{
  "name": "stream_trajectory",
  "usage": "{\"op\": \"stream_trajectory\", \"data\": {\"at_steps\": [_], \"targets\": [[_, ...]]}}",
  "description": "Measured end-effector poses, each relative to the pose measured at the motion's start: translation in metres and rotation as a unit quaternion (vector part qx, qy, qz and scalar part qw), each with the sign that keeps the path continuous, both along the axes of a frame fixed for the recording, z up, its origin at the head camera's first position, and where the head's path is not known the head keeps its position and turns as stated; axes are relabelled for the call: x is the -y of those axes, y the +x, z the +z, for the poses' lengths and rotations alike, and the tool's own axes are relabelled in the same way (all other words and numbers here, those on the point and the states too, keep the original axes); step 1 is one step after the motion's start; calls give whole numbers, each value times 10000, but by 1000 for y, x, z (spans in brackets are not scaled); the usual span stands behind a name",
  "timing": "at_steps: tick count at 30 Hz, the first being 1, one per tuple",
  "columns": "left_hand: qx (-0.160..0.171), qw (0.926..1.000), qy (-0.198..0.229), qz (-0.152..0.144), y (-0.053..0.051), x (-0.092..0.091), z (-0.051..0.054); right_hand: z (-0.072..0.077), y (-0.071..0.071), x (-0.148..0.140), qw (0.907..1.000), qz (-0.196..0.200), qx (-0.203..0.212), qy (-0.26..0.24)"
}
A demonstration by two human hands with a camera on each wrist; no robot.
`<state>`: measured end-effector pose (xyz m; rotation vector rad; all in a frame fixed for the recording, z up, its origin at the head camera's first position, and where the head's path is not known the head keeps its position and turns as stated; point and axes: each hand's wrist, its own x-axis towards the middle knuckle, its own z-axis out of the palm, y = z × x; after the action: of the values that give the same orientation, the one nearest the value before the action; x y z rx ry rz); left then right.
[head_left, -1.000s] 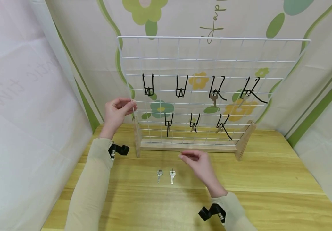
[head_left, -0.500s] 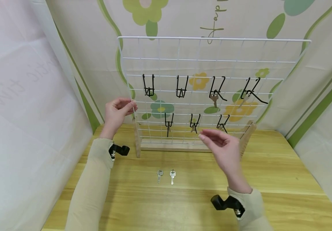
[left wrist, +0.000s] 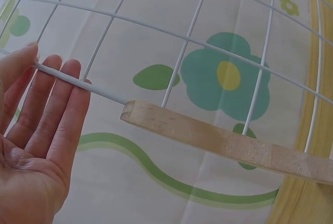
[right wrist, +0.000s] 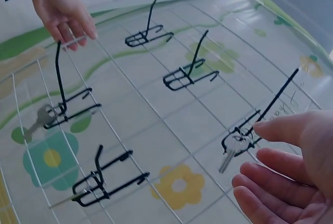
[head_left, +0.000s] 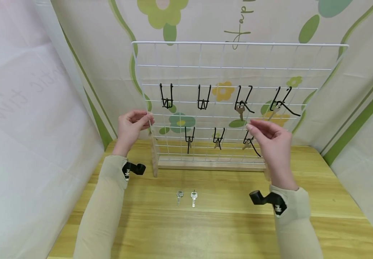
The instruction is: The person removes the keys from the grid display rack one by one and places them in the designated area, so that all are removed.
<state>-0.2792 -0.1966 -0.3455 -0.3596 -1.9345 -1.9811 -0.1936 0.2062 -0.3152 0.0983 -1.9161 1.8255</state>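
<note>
My left hand [head_left: 131, 129] pinches the left edge of the white wire grid rack [head_left: 238, 44]; in the left wrist view the thumb lies in front of the edge wire and the fingers behind it. In front of the rack's lower right part is my right hand [head_left: 274, 144], its fingers loosely bent. The right wrist view shows nothing between thumb and fingers. Close to its thumb, a key [right wrist: 228, 157] hangs on a black hook [right wrist: 283, 86]. Further keys hang at the upper right [head_left: 274, 110] and along the lower row. Two silver keys [head_left: 193, 199] [head_left: 179, 198] lie on the table.
The rack stands in a wooden base [head_left: 206, 165] on the wooden table [head_left: 186, 233]. Upper left hooks [head_left: 166, 97] [head_left: 203, 99] carry no key. Long black prongs jut forward from the grid. A printed cloth [head_left: 102, 61] hangs behind, with more cloth at both sides.
My right hand has moved up and to the right, from near the table keys to the lower right of the grid. The left hand stays on the rack's edge.
</note>
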Motion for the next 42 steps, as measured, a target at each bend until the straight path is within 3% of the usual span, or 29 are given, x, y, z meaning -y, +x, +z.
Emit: {"op": "stream_trajectory", "data": {"at_steps": [9, 17, 26, 33, 42], "targets": [[39, 9999, 81, -56, 0, 0, -2, 12, -18, -10, 9987, -187, 318, 360], [96, 9998, 141, -115, 0, 1, -2, 20, -29, -9, 9980, 15, 360, 514], [104, 9997, 170, -123, 0, 1, -2, 27, -37, -5, 9973, 665, 296, 11], [107, 9996, 211, -158, 0, 1, -3, 28, -42, -2, 9953, 875, 253, -315], [120, 9997, 185, -142, -2, 1, -3, 28, -45, 0, 9945, 945, 307, -319]]}}
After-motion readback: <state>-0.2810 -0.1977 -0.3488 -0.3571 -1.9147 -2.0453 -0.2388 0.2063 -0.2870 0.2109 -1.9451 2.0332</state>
